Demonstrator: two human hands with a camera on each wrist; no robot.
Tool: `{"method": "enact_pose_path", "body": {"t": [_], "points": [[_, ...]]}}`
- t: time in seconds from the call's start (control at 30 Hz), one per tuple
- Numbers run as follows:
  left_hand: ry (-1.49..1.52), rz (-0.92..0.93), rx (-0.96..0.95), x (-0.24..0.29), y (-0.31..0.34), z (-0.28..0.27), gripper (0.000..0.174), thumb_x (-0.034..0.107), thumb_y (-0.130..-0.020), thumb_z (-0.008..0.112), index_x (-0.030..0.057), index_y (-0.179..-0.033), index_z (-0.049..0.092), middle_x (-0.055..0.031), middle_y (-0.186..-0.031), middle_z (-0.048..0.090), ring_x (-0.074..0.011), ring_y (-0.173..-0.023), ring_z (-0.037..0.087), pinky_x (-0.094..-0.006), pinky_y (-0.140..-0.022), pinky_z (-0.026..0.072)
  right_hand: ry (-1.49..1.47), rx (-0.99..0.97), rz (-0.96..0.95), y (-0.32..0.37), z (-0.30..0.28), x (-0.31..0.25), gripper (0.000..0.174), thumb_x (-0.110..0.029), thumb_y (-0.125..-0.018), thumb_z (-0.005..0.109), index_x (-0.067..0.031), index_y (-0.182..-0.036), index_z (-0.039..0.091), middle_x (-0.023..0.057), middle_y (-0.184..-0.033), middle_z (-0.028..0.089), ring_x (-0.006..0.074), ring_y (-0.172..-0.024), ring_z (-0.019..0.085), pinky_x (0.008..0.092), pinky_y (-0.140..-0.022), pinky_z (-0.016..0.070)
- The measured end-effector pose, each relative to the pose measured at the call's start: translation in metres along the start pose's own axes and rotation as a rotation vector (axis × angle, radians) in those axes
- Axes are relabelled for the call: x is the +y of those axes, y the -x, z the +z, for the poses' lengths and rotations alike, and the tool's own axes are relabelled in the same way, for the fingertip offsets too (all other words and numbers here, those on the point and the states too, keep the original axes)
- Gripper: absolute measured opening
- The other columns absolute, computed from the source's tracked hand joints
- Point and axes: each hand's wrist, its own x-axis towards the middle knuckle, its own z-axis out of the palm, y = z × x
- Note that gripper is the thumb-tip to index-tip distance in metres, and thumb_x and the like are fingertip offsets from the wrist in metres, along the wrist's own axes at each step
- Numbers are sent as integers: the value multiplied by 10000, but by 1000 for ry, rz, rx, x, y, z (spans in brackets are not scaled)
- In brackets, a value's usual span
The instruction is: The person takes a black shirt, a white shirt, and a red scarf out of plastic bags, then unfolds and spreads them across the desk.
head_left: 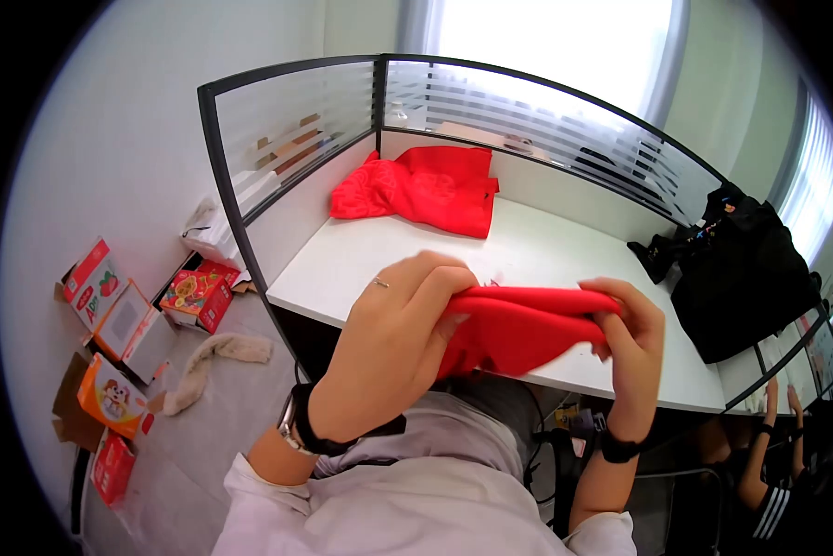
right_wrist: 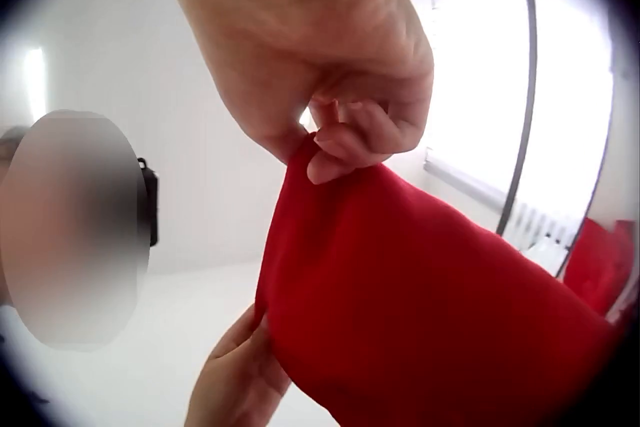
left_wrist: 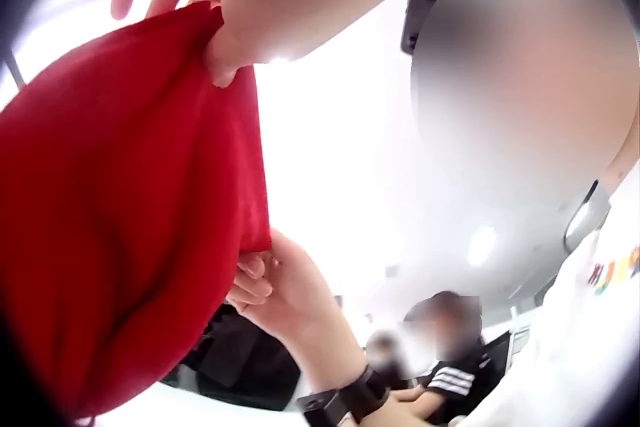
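Red cloth [head_left: 532,324], stretched between two hands above the near edge of a white desk [head_left: 565,236]; upper edge nearly straight, folds across the middle, lower part hanging loose. Left hand [head_left: 384,338] at one upper corner, grasping cloth between thumb and fingers: thumb on the near face, fingers behind, in the left wrist view. Right hand [head_left: 634,338] at the opposite end, likewise grasping, with thumb and curled fingers pinched on the edge. On left wrist, a watch [head_left: 294,428]; on right wrist, a black band [head_left: 620,448].

Beyond, in the desk's far left corner: a second red cloth [head_left: 435,193], rumpled, well apart from the first. At the desk's right end: a black bundle [head_left: 741,283]. Around the desk: a dark-framed partition [head_left: 291,70] with striped panes, and behind it a bright window [head_left: 546,42]. On the floor to the left: a red box [head_left: 199,298], an orange box [head_left: 113,397] and, near both, a pale towel [head_left: 217,354]. At far right: another person's striped sleeve [head_left: 774,511].
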Motion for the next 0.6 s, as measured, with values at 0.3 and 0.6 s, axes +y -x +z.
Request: {"method": "enact_pose_path", "body": {"t": [0.3,0.6], "points": [[420,28,-94,39,-14,-32,162,35,-866,646,-20,-1007,586,-101,-880,630,-192,-752,585,-267,-702,461,14,-70,-85,32,-16,-42,168,-3,-834,519,111,-883,631,29,-640,568,59,-534,444,201,-517,308],[681,-284,-163,15,-26,-9,165,139,-969,572,-3,-1051,590,-38,-899,618,-95,-856,541,-246,-796,447,178,-419,-122,11,-12,-24,345,-220,-786,743,61,-952,630,72,-839,647,128,-754,582,251,-700,444]]}}
